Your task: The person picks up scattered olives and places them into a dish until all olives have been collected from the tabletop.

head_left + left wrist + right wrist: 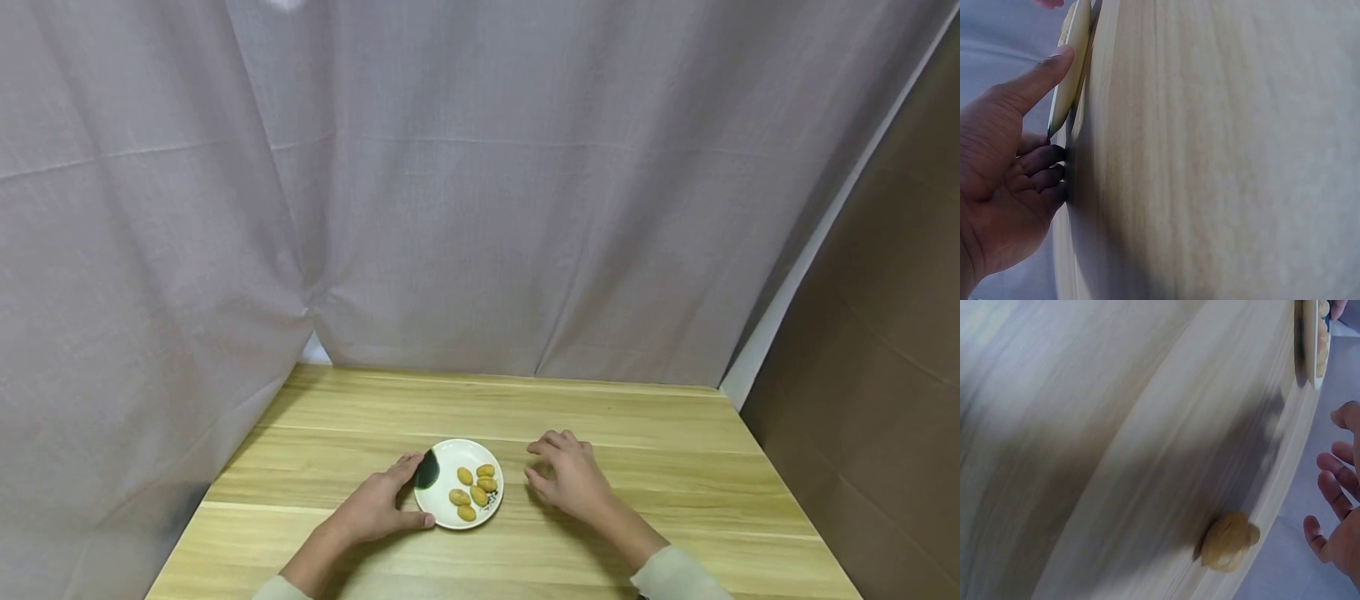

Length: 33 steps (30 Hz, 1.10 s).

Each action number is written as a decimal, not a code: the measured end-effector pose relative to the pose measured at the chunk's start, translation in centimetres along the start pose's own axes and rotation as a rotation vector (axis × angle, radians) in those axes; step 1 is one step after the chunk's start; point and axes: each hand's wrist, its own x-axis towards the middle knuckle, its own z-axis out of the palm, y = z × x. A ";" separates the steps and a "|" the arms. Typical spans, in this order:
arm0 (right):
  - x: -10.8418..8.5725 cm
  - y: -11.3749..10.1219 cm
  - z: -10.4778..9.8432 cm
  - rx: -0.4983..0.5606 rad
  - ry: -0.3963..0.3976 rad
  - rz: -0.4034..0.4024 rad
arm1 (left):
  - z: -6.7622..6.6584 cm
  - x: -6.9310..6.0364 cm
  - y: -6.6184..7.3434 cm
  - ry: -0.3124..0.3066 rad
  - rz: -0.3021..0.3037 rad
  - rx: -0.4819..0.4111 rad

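Note:
A round cream plate (444,510) with a dark green patch at its left and small dark marks at its lower right lies on the table. Several small oval yellow-brown pieces (465,476) sit on it; their exact kind is unclear. My left hand (369,506) holds the plate's left rim, the thumb on the near edge and the index finger on the far left edge. To the plate's right, my right hand (573,481) hovers with loosely bent fingers, holding nothing. The right wrist view shows another yellow-brown piece (1227,542) on the table near that hand, hidden in the head view.
The wooden table (660,467) has light, streaky grain. A grey curtain (465,250) hangs behind and to the left of it. A darker brown cloth (862,400) hangs along the right side.

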 end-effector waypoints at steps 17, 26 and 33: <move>-1.6 3.2 -1.9 -0.015 -0.027 0.042 | 0.2 0.0 -0.5 0.008 0.017 -0.001; -3.1 4.8 -1.9 -0.036 -0.019 0.037 | 0.3 0.0 -0.7 0.007 0.022 0.008; -3.7 6.0 -1.8 -0.047 0.010 0.048 | 0.2 0.1 -0.5 0.002 0.015 0.009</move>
